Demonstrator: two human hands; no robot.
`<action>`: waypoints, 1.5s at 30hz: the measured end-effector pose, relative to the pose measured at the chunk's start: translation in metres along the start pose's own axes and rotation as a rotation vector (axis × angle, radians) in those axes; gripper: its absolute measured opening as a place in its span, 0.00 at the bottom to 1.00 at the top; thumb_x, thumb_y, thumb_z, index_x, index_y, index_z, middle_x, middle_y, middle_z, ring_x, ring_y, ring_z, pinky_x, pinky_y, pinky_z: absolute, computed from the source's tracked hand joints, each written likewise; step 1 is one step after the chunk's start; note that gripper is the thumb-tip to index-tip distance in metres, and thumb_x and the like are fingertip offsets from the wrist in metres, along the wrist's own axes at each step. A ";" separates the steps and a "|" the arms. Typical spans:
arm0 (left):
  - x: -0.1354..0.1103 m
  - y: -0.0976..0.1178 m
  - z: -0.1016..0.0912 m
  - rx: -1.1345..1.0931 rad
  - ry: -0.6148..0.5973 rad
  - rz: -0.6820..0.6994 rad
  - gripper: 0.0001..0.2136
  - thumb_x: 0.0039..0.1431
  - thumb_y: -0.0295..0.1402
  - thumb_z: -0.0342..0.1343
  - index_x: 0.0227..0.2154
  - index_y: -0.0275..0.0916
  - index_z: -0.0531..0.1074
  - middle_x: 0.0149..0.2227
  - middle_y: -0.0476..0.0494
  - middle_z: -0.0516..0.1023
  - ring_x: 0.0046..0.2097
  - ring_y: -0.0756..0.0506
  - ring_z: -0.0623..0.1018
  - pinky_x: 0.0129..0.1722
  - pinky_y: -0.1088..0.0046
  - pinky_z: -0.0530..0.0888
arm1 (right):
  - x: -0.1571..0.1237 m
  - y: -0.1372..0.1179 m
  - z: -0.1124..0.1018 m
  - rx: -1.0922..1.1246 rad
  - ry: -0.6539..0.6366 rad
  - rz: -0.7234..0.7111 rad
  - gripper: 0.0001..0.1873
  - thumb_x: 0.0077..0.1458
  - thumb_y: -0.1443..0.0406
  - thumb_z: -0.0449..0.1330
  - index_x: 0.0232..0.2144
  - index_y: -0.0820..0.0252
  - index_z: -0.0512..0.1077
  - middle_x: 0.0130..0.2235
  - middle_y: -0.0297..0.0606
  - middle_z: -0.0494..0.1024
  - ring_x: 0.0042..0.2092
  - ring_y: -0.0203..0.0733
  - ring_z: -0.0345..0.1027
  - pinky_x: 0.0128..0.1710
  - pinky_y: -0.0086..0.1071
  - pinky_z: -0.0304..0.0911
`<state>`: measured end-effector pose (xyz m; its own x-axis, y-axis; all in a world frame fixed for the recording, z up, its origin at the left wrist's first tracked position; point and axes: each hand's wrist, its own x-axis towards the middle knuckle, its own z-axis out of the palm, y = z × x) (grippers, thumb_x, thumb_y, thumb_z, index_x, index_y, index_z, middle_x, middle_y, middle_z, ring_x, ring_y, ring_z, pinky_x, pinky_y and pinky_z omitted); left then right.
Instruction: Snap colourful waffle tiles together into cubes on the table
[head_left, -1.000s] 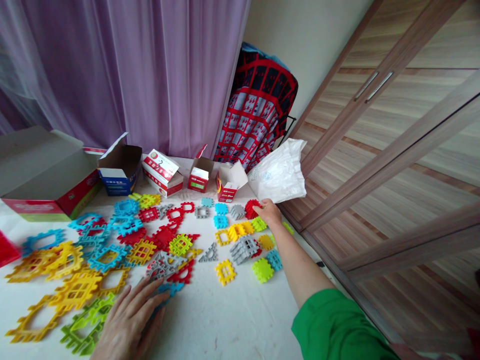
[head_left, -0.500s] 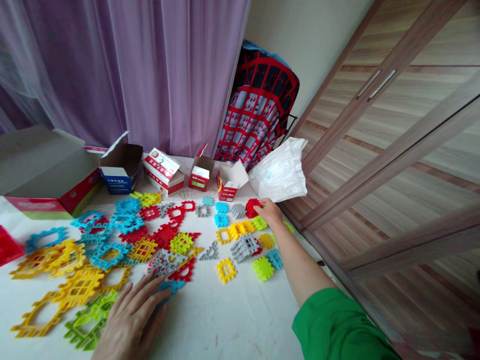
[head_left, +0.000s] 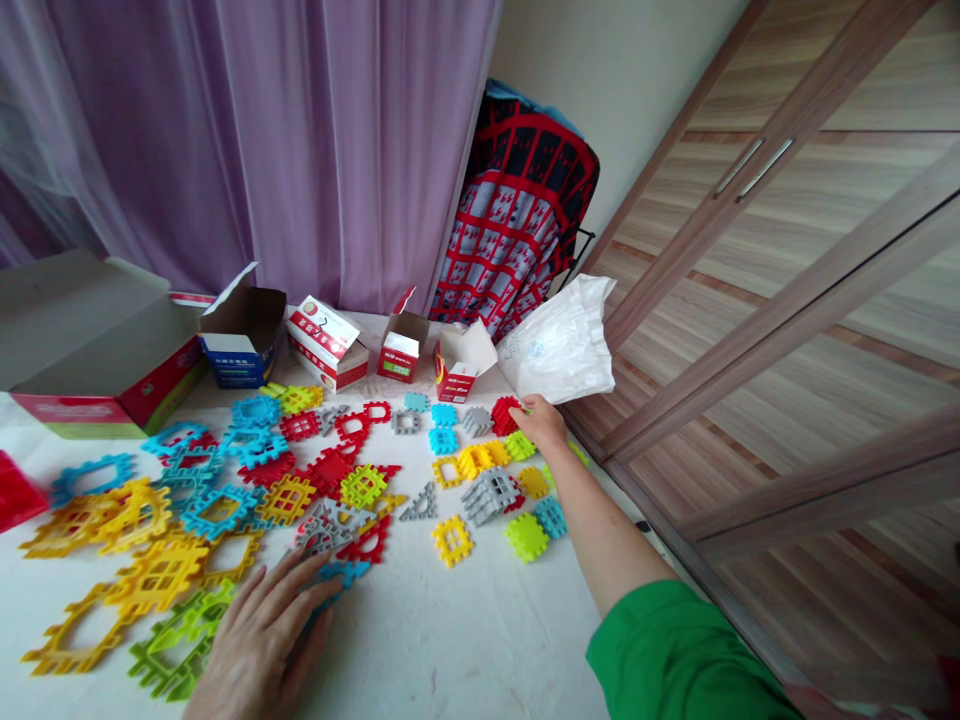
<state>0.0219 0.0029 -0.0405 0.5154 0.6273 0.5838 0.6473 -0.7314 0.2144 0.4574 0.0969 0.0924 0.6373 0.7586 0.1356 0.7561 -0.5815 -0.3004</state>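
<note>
At the far right of the spread of plastic building tiles, my right hand has its fingers closed on the edge of a small stack of red building tiles. Just below its fingers sit light green tiles. My left hand lies flat at the near side with fingers stretched out, over a blue tile that it partly hides. Near its fingertips are a grey tile and a red triangular tile. A green frame tile lies left of that hand.
Along the back stand a large open box, a blue box, a red and white box and two small red boxes. A white plastic bag is at the back right. Several yellow tiles lie at left.
</note>
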 end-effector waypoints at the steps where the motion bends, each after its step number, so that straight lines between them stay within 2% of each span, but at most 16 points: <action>1: 0.000 0.000 0.000 0.000 0.002 0.000 0.12 0.63 0.42 0.52 0.46 0.53 0.76 0.53 0.50 0.79 0.57 0.42 0.75 0.62 0.57 0.63 | 0.001 0.000 -0.004 0.019 0.015 0.004 0.19 0.54 0.57 0.61 0.48 0.55 0.75 0.50 0.40 0.80 0.51 0.49 0.74 0.49 0.35 0.67; 5: -0.001 -0.002 0.002 -0.007 -0.011 -0.011 0.13 0.62 0.41 0.53 0.47 0.52 0.76 0.54 0.49 0.79 0.58 0.41 0.74 0.63 0.57 0.61 | 0.009 -0.008 -0.033 0.220 0.124 0.006 0.17 0.56 0.61 0.58 0.46 0.58 0.76 0.47 0.40 0.81 0.48 0.47 0.74 0.50 0.35 0.67; 8: 0.001 -0.002 0.001 -0.009 -0.003 0.001 0.12 0.62 0.41 0.54 0.47 0.52 0.76 0.53 0.49 0.79 0.57 0.41 0.75 0.63 0.57 0.62 | 0.009 -0.024 -0.058 0.423 0.255 -0.096 0.17 0.56 0.63 0.56 0.46 0.61 0.75 0.46 0.41 0.81 0.48 0.45 0.74 0.49 0.33 0.67; 11: 0.006 0.002 -0.004 -0.011 0.017 0.006 0.12 0.61 0.39 0.55 0.46 0.52 0.75 0.51 0.48 0.80 0.54 0.42 0.77 0.61 0.57 0.65 | -0.011 -0.045 -0.065 0.547 0.269 -0.227 0.15 0.55 0.63 0.56 0.43 0.61 0.76 0.45 0.41 0.81 0.46 0.44 0.74 0.46 0.32 0.67; 14: 0.014 0.011 -0.013 -0.027 0.026 -0.011 0.11 0.61 0.35 0.55 0.45 0.51 0.75 0.49 0.48 0.81 0.54 0.42 0.77 0.57 0.58 0.69 | -0.054 -0.066 -0.043 0.628 0.204 -0.367 0.12 0.53 0.61 0.58 0.38 0.59 0.76 0.40 0.40 0.82 0.42 0.44 0.74 0.44 0.34 0.68; 16: 0.018 0.018 -0.019 -0.035 -0.003 -0.046 0.10 0.62 0.32 0.52 0.43 0.50 0.76 0.49 0.48 0.81 0.54 0.42 0.77 0.56 0.56 0.71 | -0.093 -0.077 -0.016 0.705 0.156 -0.484 0.11 0.54 0.60 0.58 0.36 0.58 0.76 0.37 0.39 0.81 0.39 0.44 0.74 0.42 0.35 0.68; 18: 0.020 0.022 -0.022 -0.042 -0.023 -0.083 0.11 0.63 0.31 0.51 0.42 0.50 0.76 0.49 0.47 0.81 0.54 0.42 0.77 0.57 0.54 0.70 | -0.133 -0.084 0.013 0.777 0.130 -0.590 0.10 0.55 0.60 0.57 0.34 0.57 0.76 0.38 0.39 0.81 0.39 0.42 0.74 0.38 0.33 0.68; 21: 0.020 0.026 -0.024 -0.063 -0.056 -0.110 0.11 0.63 0.30 0.50 0.42 0.49 0.76 0.49 0.47 0.81 0.55 0.41 0.76 0.58 0.52 0.69 | -0.185 -0.085 0.049 0.844 0.125 -0.660 0.08 0.58 0.63 0.56 0.33 0.57 0.76 0.38 0.40 0.82 0.39 0.41 0.75 0.30 0.28 0.66; 24: 0.018 0.028 -0.025 -0.083 -0.062 -0.130 0.11 0.64 0.30 0.50 0.42 0.49 0.76 0.50 0.47 0.81 0.56 0.41 0.76 0.59 0.50 0.68 | -0.216 -0.078 0.070 0.848 0.182 -0.644 0.08 0.59 0.65 0.56 0.34 0.58 0.76 0.35 0.39 0.82 0.35 0.38 0.75 0.26 0.26 0.64; 28: 0.019 0.030 -0.026 -0.084 -0.042 -0.120 0.11 0.64 0.29 0.50 0.42 0.49 0.76 0.49 0.48 0.81 0.55 0.42 0.76 0.59 0.51 0.68 | -0.228 -0.066 0.084 0.825 0.298 -0.665 0.09 0.60 0.66 0.55 0.35 0.59 0.76 0.35 0.40 0.82 0.35 0.38 0.76 0.26 0.26 0.65; 32: 0.021 0.030 -0.030 -0.076 -0.003 -0.097 0.10 0.64 0.28 0.50 0.42 0.48 0.75 0.47 0.48 0.82 0.53 0.43 0.77 0.59 0.53 0.67 | -0.227 -0.060 0.090 0.781 0.360 -0.724 0.10 0.61 0.67 0.54 0.35 0.58 0.76 0.35 0.41 0.82 0.36 0.39 0.76 0.33 0.29 0.70; 39: 0.018 0.031 -0.036 -0.048 0.124 -0.102 0.09 0.65 0.28 0.51 0.41 0.45 0.75 0.43 0.47 0.83 0.48 0.45 0.80 0.56 0.57 0.70 | -0.236 -0.064 0.089 0.760 0.403 -0.802 0.11 0.62 0.67 0.54 0.36 0.58 0.77 0.35 0.41 0.82 0.39 0.41 0.76 0.41 0.34 0.72; 45: 0.008 0.030 -0.039 0.020 0.133 -0.195 0.09 0.65 0.32 0.51 0.39 0.46 0.77 0.41 0.45 0.84 0.48 0.42 0.80 0.56 0.54 0.70 | -0.249 -0.056 0.085 0.729 0.454 -0.859 0.11 0.62 0.68 0.53 0.35 0.58 0.76 0.35 0.41 0.81 0.38 0.41 0.75 0.42 0.33 0.70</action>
<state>0.0239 -0.0247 0.0008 0.3018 0.7145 0.6312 0.7392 -0.5935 0.3183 0.2438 -0.0350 -0.0047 0.0742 0.5582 0.8264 0.7898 0.4731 -0.3904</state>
